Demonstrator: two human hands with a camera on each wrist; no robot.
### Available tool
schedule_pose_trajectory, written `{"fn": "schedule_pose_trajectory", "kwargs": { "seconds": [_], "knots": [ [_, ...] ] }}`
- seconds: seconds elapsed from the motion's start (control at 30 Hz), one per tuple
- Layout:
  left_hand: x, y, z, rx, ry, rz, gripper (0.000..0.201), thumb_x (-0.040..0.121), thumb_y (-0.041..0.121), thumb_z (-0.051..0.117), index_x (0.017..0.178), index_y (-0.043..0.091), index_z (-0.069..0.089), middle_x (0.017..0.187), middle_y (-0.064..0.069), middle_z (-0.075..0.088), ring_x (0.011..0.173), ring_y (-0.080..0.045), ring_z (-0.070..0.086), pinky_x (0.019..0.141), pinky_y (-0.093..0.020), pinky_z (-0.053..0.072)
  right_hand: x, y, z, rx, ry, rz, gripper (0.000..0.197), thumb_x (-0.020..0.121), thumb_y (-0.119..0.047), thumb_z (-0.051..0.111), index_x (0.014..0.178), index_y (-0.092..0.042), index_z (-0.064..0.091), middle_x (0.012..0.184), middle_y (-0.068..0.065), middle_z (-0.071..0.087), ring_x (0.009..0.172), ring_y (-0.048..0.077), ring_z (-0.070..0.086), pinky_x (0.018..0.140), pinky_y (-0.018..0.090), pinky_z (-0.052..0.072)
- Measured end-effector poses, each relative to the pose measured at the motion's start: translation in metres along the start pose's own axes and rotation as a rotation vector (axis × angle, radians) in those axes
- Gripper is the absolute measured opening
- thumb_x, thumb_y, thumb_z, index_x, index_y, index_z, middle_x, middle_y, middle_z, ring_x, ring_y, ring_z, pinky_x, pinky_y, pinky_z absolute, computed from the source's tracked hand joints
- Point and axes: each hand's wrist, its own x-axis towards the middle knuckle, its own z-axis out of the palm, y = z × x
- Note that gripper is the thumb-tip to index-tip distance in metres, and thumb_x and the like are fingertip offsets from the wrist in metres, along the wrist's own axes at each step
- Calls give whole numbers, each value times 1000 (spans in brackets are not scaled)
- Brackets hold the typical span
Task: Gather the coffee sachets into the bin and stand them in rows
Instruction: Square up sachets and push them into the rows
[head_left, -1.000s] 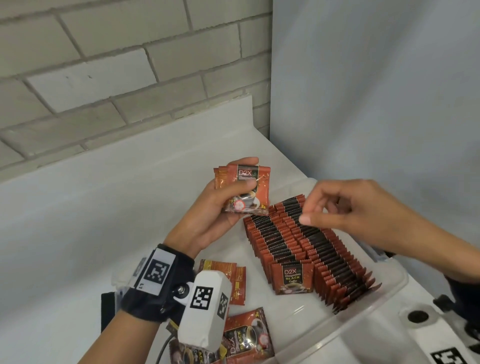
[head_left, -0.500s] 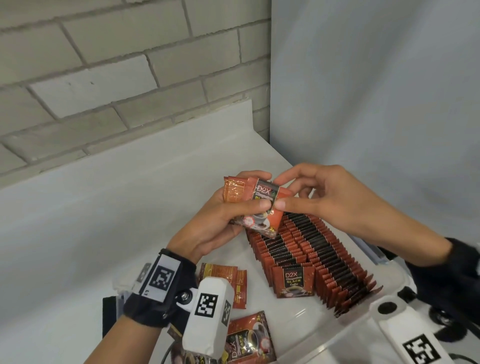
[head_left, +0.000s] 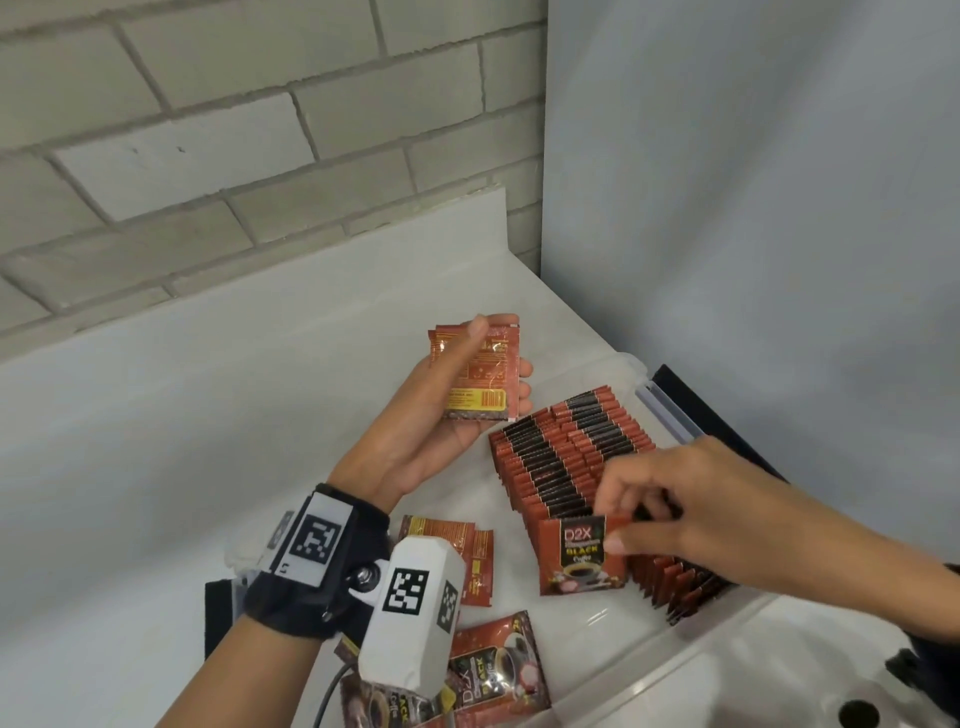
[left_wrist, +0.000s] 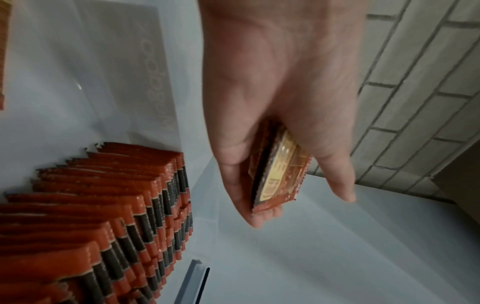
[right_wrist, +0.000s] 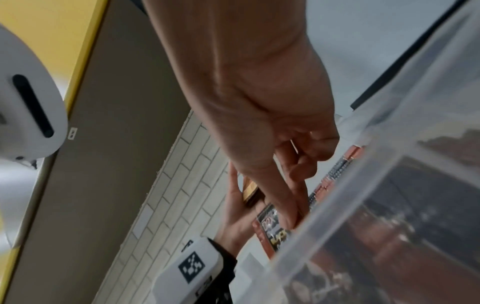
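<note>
The right hand (head_left: 691, 512) has its grip pinched on one sachet (head_left: 579, 553) at the near end of the standing rows (head_left: 571, 462) inside the clear bin (head_left: 675, 670). The left hand (head_left: 441, 415), grip clamped on a small stack of sachets (head_left: 483, 371) (backs showing), hovers beyond it; loose sachets (head_left: 470, 551) lie below that wrist.

Left hand (left_wrist: 280, 107) gripping small sachet stack (left_wrist: 279, 172), standing sachet rows (left_wrist: 109, 216) beside, brick wall (left_wrist: 415, 102) behind
</note>
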Motion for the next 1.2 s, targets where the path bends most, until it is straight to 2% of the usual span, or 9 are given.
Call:
{"fn": "schedule_pose_trajectory", "kwargs": {
  "seconds": [0.13,0.27,0.4,0.63,0.77,0.83,0.97,1.1,1.2],
  "knots": [
    [-2,0,2,15,39,-11,44,74,42,67,109,16,67,86,-12,68,73,-20,66,74,-31,58,-5,1,10,-213,-49,-56,11,86,-30,71,82,-34,61,76,-23,56,84,-18,48,67,8,38],
    [-3,1,3,25,52,-25,39,80,40,63,110,16,66,87,-12,67,73,-21,65,74,-31,57,-3,8,20,-424,-46,-133,16,86,-31,69,82,-33,54,81,-26,43,87,-6,40,64,12,37],
    [-2,1,2,27,43,-25,42,77,41,66,110,16,67,88,-12,67,73,-21,65,75,-31,57,-1,11,26,-606,88,-316,40,53,-26,92,63,-28,54,64,-20,52,72,2,24,51,4,19],
    [-1,0,1,34,39,-27,39,82,41,63,113,16,65,88,-12,67,74,-20,65,75,-31,57,3,8,33,-655,152,-340,57,46,-25,94,76,-22,45,68,-9,58,66,10,49,52,21,45],
    [0,-1,1,45,36,-21,43,76,41,66,112,17,65,89,-12,68,75,-19,66,77,-31,57,5,9,27,-645,161,-276,75,37,-29,96,81,-25,35,73,-13,57,73,1,32,53,1,20],
    [1,-2,1,48,41,-22,42,78,40,65,113,18,65,89,-12,67,76,-20,66,77,-32,57,3,6,24,-565,116,-273,65,46,-27,94,80,-28,38,78,-17,51,75,0,23,54,2,18],
    [0,-1,2,70,40,-25,39,84,23,61,121,12,63,87,-8,66,75,-17,64,72,-29,55,-7,-2,23,-291,-110,-219,16,90,-38,64,82,-27,56,83,-18,52,81,3,49,67,12,39],
    [-10,11,10,413,-42,-26,32,89,13,62,121,10,64,92,-1,68,85,-16,64,78,-25,53,-11,-14,37,-273,-323,-67,39,98,-53,36,81,-23,53,87,-5,59,73,7,54,75,26,49],
    [-25,27,31,1002,-314,-14,28,95,10,55,121,18,64,119,13,66,110,-2,60,97,-21,46,-7,-13,37,-355,-359,62,43,97,-57,33,111,-23,54,109,-5,55,97,9,52,90,31,47]
  ]
}}
